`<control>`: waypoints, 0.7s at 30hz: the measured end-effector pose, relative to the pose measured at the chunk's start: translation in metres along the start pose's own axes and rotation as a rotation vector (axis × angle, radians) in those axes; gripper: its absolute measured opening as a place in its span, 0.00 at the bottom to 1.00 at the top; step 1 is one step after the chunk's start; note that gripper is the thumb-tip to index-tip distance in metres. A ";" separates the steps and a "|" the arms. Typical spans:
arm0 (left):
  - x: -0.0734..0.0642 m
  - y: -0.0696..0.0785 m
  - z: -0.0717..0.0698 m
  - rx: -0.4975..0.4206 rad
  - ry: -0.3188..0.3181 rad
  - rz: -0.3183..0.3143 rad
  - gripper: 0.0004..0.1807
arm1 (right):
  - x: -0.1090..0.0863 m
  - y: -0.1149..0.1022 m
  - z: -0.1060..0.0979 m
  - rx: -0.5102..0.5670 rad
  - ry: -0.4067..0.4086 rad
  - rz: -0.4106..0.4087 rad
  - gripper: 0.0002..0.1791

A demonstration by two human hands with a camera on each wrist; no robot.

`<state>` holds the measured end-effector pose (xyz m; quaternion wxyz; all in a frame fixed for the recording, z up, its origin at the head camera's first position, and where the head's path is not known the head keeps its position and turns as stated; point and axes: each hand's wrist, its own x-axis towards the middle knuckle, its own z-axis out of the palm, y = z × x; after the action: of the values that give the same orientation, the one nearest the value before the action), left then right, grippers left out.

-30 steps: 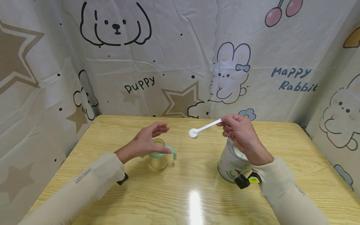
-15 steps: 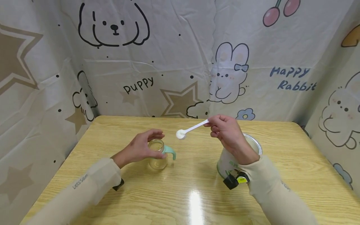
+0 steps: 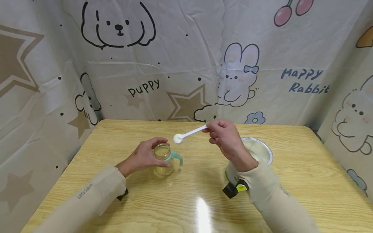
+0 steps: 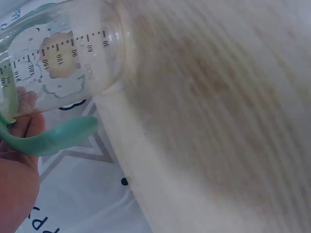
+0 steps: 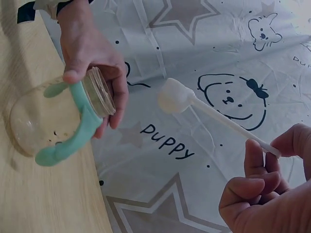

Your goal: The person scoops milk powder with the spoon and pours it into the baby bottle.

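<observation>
In the head view my left hand (image 3: 143,154) holds a clear baby bottle (image 3: 164,170) round its neck, thumb in front and fingers behind. The bottle stands uncapped on the table and has a mint green handle collar (image 3: 176,156). Measuring marks show on the bottle (image 4: 63,60) in the left wrist view. My right hand (image 3: 225,139) pinches the end of a white measuring scoop (image 3: 193,131). White powder fills its bowl, which hangs just right of and above the bottle's mouth. The right wrist view shows the scoop (image 5: 176,96) apart from the bottle (image 5: 41,119).
An open tin (image 3: 232,173) of white powder stands on the table behind my right wrist, partly hidden by it. The wooden table (image 3: 140,207) meets a printed cloth backdrop (image 3: 180,58) at its far edge; cloth also hangs at both sides.
My right hand has carried the filled scoop leftward, from near the tin to beside the bottle's mouth. My left hand, earlier spread around the bottle, has closed in on its neck.
</observation>
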<state>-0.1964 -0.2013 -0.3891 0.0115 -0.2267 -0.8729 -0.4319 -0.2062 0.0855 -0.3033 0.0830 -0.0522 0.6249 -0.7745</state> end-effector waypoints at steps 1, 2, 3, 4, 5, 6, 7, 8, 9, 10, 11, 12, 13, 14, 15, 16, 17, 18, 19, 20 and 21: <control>0.000 -0.001 0.001 0.000 0.008 -0.002 0.43 | 0.000 0.001 0.001 0.002 -0.002 -0.001 0.17; -0.001 -0.002 0.002 -0.002 0.017 -0.003 0.43 | 0.000 0.003 0.002 0.004 -0.005 -0.002 0.17; -0.001 -0.003 0.002 -0.005 0.025 -0.002 0.42 | 0.000 0.004 0.004 0.004 -0.005 -0.003 0.17; -0.002 -0.004 0.003 -0.008 0.034 -0.001 0.42 | 0.001 0.005 0.005 0.002 -0.008 -0.004 0.17; -0.002 -0.005 0.004 -0.014 0.041 0.000 0.42 | 0.000 0.007 0.006 0.002 -0.008 -0.003 0.17; -0.002 -0.006 0.005 -0.022 0.048 0.001 0.42 | 0.001 0.008 0.007 0.003 -0.010 -0.003 0.17; -0.002 -0.007 0.005 -0.030 0.055 0.002 0.42 | 0.001 0.009 0.008 0.001 -0.009 -0.001 0.16; -0.002 -0.007 0.006 -0.038 0.062 0.002 0.41 | 0.001 0.010 0.009 0.001 -0.011 0.001 0.16; -0.002 -0.008 0.007 -0.044 0.067 0.002 0.41 | 0.001 0.011 0.011 0.001 -0.008 0.005 0.15; -0.002 -0.009 0.007 -0.049 0.072 0.001 0.41 | 0.001 0.013 0.012 0.001 -0.009 0.008 0.15; -0.002 -0.010 0.008 -0.058 0.074 -0.001 0.40 | 0.002 0.014 0.013 0.002 -0.008 0.013 0.14; -0.003 -0.010 0.008 -0.063 0.075 -0.004 0.40 | 0.002 0.016 0.014 0.001 -0.010 0.015 0.14; -0.003 -0.011 0.008 -0.070 0.077 -0.006 0.39 | 0.002 0.017 0.015 0.002 -0.009 0.018 0.14; -0.003 -0.011 0.008 -0.075 0.077 -0.008 0.39 | 0.002 0.018 0.016 0.003 -0.009 0.020 0.13; -0.003 -0.011 0.008 -0.079 0.077 -0.008 0.39 | 0.002 0.020 0.017 0.003 -0.009 0.022 0.13; -0.003 -0.012 0.008 -0.083 0.078 -0.009 0.39 | 0.002 0.021 0.018 0.003 -0.008 0.024 0.13; -0.003 -0.012 0.008 -0.086 0.077 -0.008 0.39 | 0.002 0.022 0.019 0.005 -0.008 0.026 0.13; -0.003 -0.012 0.008 -0.087 0.079 -0.006 0.39 | 0.003 0.023 0.019 0.005 -0.007 0.026 0.13; -0.003 -0.012 0.009 -0.087 0.080 -0.004 0.39 | 0.003 0.024 0.020 0.008 -0.008 0.027 0.13; -0.003 -0.012 0.009 -0.088 0.080 -0.001 0.39 | 0.003 0.025 0.020 0.007 -0.009 0.027 0.12; -0.003 -0.012 0.009 -0.089 0.080 0.002 0.40 | 0.003 0.026 0.021 0.006 -0.009 0.027 0.12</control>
<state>-0.1975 -0.2018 -0.4046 0.0365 -0.2105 -0.8515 -0.4789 -0.2040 0.0595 -0.3240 0.0963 -0.0473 0.6228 -0.7750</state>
